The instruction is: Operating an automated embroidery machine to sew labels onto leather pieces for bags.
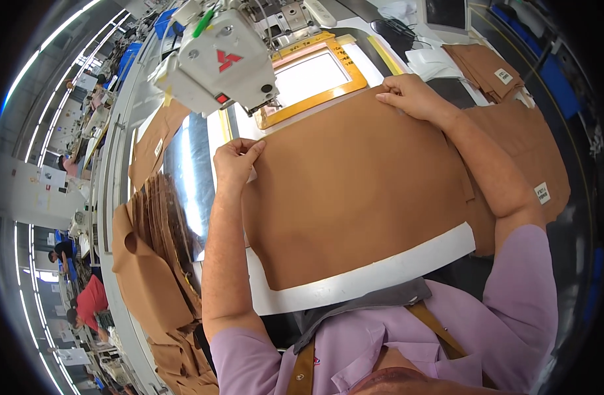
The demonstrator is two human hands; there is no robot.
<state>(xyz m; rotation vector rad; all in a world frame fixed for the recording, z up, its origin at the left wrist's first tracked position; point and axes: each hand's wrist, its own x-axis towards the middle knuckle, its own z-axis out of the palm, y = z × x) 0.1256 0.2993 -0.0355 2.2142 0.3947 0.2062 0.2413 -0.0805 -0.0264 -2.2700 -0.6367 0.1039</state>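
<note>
A large brown fabric panel point(355, 191) lies spread in front of me, its lower part over a white board point(374, 266). My left hand point(236, 160) pinches the panel's far left corner between thumb and fingers. At the far right corner my right hand point(417, 99) grips the edge, thumb on top and fingers partly hidden. Just beyond the far edge sits a yellow-orange rectangular frame point(351, 69) with a white middle. The head of a white sewing machine point(213, 59) stands over the frame's left side.
Stacked brown fabric pieces point(160, 224) hang at the left, beside a shiny metal plate point(187, 164). More brown pieces with white labels lie at right point(519, 151) and far right point(483, 66). A screen point(447, 13) stands at the back. People point(91, 303) work in the left distance.
</note>
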